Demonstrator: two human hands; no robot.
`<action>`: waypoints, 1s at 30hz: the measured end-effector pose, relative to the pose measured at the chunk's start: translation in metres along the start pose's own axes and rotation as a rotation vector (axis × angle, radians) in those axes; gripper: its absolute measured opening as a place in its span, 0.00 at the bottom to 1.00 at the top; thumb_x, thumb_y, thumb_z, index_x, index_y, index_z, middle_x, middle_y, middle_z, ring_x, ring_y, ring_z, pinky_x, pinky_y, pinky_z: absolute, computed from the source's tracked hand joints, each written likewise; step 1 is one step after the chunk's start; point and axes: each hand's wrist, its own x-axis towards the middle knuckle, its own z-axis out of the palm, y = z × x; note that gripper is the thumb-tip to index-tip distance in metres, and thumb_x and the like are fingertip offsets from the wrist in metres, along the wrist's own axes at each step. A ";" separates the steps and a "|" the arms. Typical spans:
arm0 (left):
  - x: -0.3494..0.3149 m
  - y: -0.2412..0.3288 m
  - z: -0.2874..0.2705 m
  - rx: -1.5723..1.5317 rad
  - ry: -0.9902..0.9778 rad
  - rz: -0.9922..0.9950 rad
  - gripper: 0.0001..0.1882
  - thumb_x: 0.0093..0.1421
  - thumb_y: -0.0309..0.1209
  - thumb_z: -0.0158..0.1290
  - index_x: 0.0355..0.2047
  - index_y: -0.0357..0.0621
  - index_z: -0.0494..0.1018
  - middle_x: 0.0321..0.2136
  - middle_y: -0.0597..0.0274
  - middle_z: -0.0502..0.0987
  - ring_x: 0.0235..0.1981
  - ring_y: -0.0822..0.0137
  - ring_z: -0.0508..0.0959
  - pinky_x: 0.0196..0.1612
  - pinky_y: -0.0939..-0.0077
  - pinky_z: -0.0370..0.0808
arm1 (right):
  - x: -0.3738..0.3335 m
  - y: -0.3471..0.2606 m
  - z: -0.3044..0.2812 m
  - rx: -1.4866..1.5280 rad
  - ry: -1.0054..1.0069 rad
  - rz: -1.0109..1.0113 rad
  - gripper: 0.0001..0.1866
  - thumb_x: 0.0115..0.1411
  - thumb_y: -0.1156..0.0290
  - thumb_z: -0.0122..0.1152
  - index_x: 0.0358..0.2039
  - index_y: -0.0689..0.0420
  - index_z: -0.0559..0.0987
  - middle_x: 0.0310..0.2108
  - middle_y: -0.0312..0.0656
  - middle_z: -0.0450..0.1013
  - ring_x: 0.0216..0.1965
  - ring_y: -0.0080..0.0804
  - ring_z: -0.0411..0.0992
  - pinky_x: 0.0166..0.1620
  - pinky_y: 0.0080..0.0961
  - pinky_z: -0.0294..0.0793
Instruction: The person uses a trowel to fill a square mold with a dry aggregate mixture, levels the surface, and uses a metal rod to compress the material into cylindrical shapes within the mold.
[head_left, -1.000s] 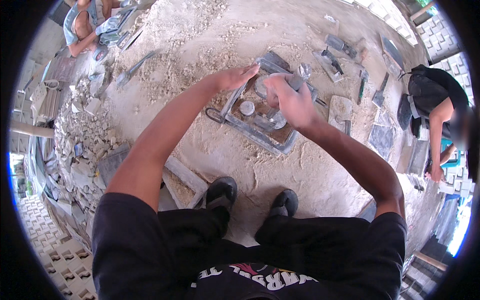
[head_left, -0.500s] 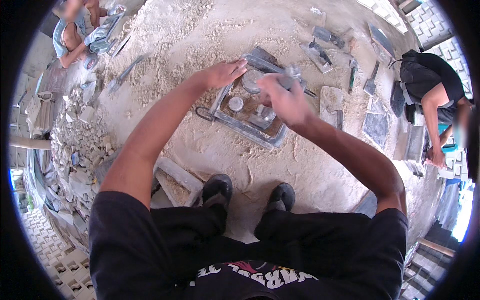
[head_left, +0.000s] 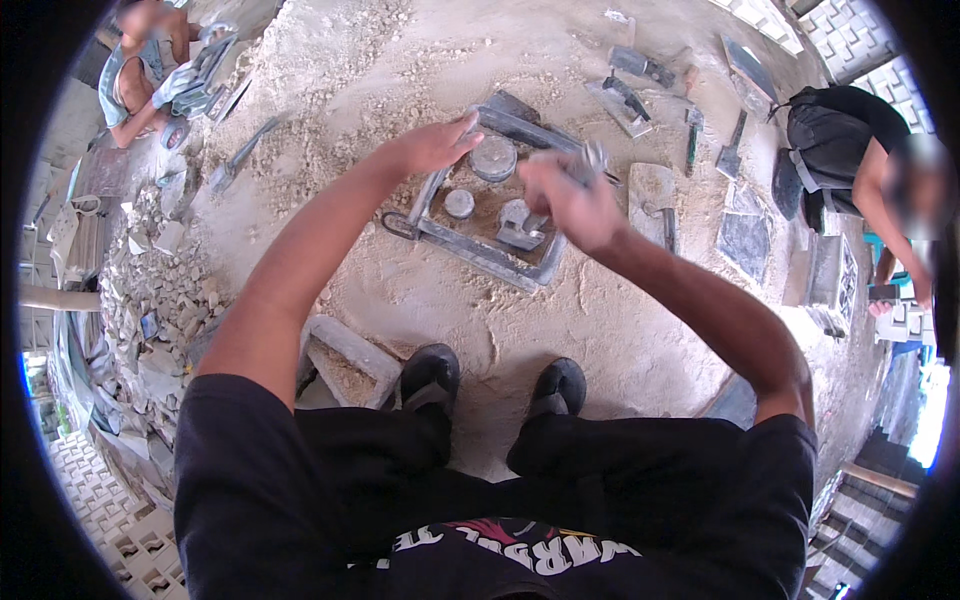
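Observation:
On the sandy floor before me lies a rectangular grey frame (head_left: 480, 262) with sandy material inside. Within it sit a larger round grey disc (head_left: 493, 158), a smaller round piece (head_left: 459, 204) and a pale, block-like metal piece (head_left: 520, 226). My left hand (head_left: 437, 147) is at the frame's upper left corner, fingers stretched out over the edge. Above the frame's right side, my right hand (head_left: 578, 205) is closed round a shiny metal tool (head_left: 592, 158). Blur and my fingers hide most of that tool, so its kind is unclear.
Rubble (head_left: 165, 300) is heaped at left, near a small trowel (head_left: 240, 158). A hollow block (head_left: 350, 365) lies by my left foot. Several tools, including a float (head_left: 622, 103), and a stone slab (head_left: 745, 235) lie at right. People crouch at far left (head_left: 150, 75) and right (head_left: 850, 150).
The view has shifted slightly, moving the floor things a little left in it. My hands remain at the frame. At right, the other person's head and arm have moved.

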 end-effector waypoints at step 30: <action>-0.042 0.012 -0.038 0.003 -0.188 0.043 0.41 0.57 0.31 0.54 0.67 0.42 0.48 0.58 0.44 0.67 0.55 0.49 0.72 0.58 0.62 0.68 | -0.009 -0.010 0.010 -0.344 0.063 -0.079 0.28 0.68 0.49 0.46 0.20 0.58 0.71 0.16 0.27 0.61 0.21 0.15 0.59 0.26 0.20 0.60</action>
